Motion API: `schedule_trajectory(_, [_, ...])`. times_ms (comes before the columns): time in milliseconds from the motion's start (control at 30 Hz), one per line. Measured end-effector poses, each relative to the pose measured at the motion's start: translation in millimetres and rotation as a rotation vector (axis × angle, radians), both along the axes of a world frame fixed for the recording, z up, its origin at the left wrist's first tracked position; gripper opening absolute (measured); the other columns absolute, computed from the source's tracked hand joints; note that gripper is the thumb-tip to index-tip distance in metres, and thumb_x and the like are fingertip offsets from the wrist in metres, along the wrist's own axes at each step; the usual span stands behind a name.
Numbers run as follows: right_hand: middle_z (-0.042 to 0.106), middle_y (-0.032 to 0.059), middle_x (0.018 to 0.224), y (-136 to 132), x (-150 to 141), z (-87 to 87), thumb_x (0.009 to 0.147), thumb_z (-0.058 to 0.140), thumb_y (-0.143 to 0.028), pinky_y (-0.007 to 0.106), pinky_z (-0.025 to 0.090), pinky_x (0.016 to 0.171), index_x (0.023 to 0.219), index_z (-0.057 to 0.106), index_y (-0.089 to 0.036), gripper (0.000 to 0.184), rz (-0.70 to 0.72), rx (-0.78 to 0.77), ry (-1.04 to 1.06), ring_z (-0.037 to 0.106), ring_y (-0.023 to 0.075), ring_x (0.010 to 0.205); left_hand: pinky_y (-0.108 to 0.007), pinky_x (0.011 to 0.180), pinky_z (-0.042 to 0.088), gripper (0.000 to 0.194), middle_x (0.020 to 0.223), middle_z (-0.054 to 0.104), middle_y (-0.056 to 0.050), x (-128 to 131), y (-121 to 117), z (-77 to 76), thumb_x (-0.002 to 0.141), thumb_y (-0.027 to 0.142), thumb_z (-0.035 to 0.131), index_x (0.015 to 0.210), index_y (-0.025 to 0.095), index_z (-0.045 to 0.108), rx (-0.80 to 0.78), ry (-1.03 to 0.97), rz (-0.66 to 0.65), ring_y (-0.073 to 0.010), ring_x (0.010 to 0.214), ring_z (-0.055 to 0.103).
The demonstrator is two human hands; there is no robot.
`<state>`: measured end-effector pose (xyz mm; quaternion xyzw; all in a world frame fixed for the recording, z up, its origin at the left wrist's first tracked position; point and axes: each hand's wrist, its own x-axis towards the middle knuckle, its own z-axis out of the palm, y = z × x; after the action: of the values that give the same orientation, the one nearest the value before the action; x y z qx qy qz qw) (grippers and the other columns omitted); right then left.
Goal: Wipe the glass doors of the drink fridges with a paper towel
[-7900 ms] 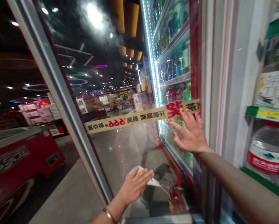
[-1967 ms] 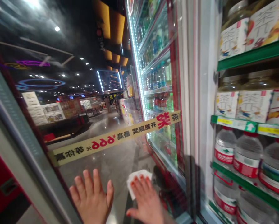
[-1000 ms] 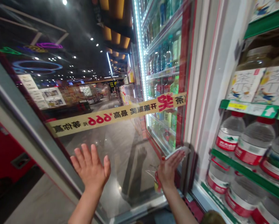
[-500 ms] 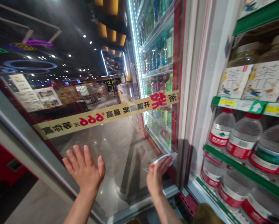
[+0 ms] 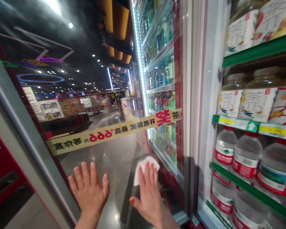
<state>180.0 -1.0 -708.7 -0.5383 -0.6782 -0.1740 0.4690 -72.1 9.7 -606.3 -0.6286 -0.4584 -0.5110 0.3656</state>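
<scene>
My left hand [image 5: 89, 186] lies flat with spread fingers against the glass door [image 5: 119, 152] and holds nothing. On the same pane, to the right, my right hand [image 5: 149, 190] presses a white wipe [image 5: 139, 170] to the glass under its outstretched fingers. The wipe sticks out past the fingertips and on the left side; the part under the palm is hidden. Above both hands a yellow strip [image 5: 124, 128] with mirrored lettering runs across the door.
Right of the door frame [image 5: 190, 105], shelves hold tea bottles [image 5: 230, 103] and, lower down, red-capped water bottles [image 5: 246, 152]. Through the glass show a lit drinks cooler [image 5: 159, 76] and a shop aisle. A red cabinet [image 5: 4, 168] stands at left.
My right hand with the wipe has moved left, away from the hinge side, and turned palm to the glass. My left hand stays against the pane. The view has tilted up slightly.
</scene>
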Motion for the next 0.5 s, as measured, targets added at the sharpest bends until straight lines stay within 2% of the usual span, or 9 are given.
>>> schedule_trajectory(67, [0.016, 0.0182, 0.186, 5.3, 12.5, 44.3, 0.1, 0.059, -0.068, 0.074, 0.03, 0.132, 0.179, 0.013, -0.023, 0.101, 0.036, 0.005, -0.111, 0.018, 0.0489, 0.17, -0.072, 0.139, 0.007, 0.091, 0.187, 0.014, -0.01, 0.6, 1.4, -0.9, 0.099, 0.034, 0.067, 0.177, 0.034, 0.018, -0.002, -0.012, -0.004, -0.0367, 0.175, 0.007])
schedule_trajectory(167, [-0.002, 0.0251, 0.185, 22.3, 46.9, 111.6, 0.11, 0.039, -0.052, 0.081, 0.021, 0.131, 0.177, -0.004, -0.009, 0.09, -0.236, 0.134, 0.158, 0.001, 0.0504, 0.172, -0.07, 0.139, 0.011, 0.091, 0.186, 0.02, -0.011, 3.3, 3.9, -1.3, 0.099, 0.033, 0.068, 0.176, 0.034, 0.02, 0.007, -0.015, 0.002, -0.0366, 0.174, 0.011])
schedule_trajectory(233, [-0.01, 0.0285, 0.183, 30.0, 58.4, 140.2, 0.112, 0.03, -0.048, 0.085, 0.016, 0.129, 0.174, -0.012, -0.003, 0.087, -0.312, 0.178, 0.234, -0.008, 0.0512, 0.171, -0.068, 0.14, 0.013, 0.091, 0.185, 0.024, -0.011, 4.6, 5.5, -1.1, 0.098, 0.032, 0.069, 0.176, 0.033, 0.022, 0.037, -0.007, 0.003, -0.0359, 0.174, 0.014])
schedule_trajectory(300, [0.0, 0.0252, 0.185, 28.0, 55.3, 148.9, 0.109, 0.039, -0.058, 0.081, 0.018, 0.131, 0.177, 0.0, -0.008, 0.093, -0.124, 0.14, -0.018, -0.001, 0.0499, 0.172, -0.065, 0.14, 0.013, 0.091, 0.184, 0.025, -0.012, 4.5, 6.3, -0.9, 0.098, 0.032, 0.069, 0.176, 0.032, 0.022, 0.065, 0.008, 0.014, -0.0344, 0.174, 0.014])
schedule_trajectory(333, [0.014, 0.0183, 0.186, 23.8, 51.1, 148.6, 0.106, 0.048, -0.066, 0.074, 0.023, 0.134, 0.178, 0.014, -0.017, 0.094, 0.025, 0.106, -0.198, 0.011, 0.0457, 0.172, -0.064, 0.141, 0.013, 0.091, 0.184, 0.025, -0.013, 4.1, 6.2, -0.8, 0.098, 0.031, 0.07, 0.176, 0.03, 0.022, 0.067, 0.021, 0.023, -0.0337, 0.174, 0.014])
schedule_trajectory(400, [0.037, 0.003, 0.181, 14.1, 44.1, 149.6, 0.1, 0.058, -0.072, 0.057, 0.031, 0.136, 0.172, 0.038, -0.038, 0.082, 0.273, 0.078, -0.499, 0.033, 0.0335, 0.168, -0.063, 0.142, 0.012, 0.092, 0.184, 0.025, -0.014, 3.1, 5.5, -0.5, 0.098, 0.03, 0.069, 0.176, 0.029, 0.022, 0.057, 0.043, 0.049, -0.0328, 0.174, 0.012])
schedule_trajectory(433, [0.043, -0.0012, 0.178, 10.7, 43.1, 154.5, 0.102, 0.057, -0.071, 0.052, 0.032, 0.136, 0.168, 0.044, -0.042, 0.074, 0.283, 0.115, -0.531, 0.038, 0.029, 0.165, -0.063, 0.142, 0.012, 0.092, 0.184, 0.025, -0.014, 3.0, 5.0, -0.3, 0.098, 0.03, 0.069, 0.176, 0.028, 0.022, 0.05, 0.053, 0.059, -0.0328, 0.174, 0.012])
schedule_trajectory(467, [0.043, -0.0016, 0.178, 9.0, 43.6, 163.0, 0.105, 0.053, -0.066, 0.051, 0.031, 0.136, 0.168, 0.045, -0.041, 0.068, 0.208, 0.176, -0.469, 0.037, 0.027, 0.166, -0.063, 0.142, 0.012, 0.091, 0.183, 0.025, -0.014, 3.1, 4.5, 0.0, 0.098, 0.03, 0.069, 0.176, 0.028, 0.022, 0.042, 0.059, 0.064, -0.033, 0.174, 0.012])
schedule_trajectory(500, [0.035, 0.004, 0.181, 9.4, 44.8, 174.2, 0.11, 0.046, -0.059, 0.056, 0.027, 0.137, 0.171, 0.04, -0.032, 0.068, 0.1, 0.239, -0.365, 0.029, 0.0296, 0.169, -0.063, 0.142, 0.012, 0.091, 0.183, 0.026, -0.015, 3.5, 4.1, 0.3, 0.098, 0.029, 0.069, 0.176, 0.027, 0.022, 0.035, 0.059, 0.064, -0.0335, 0.174, 0.012])
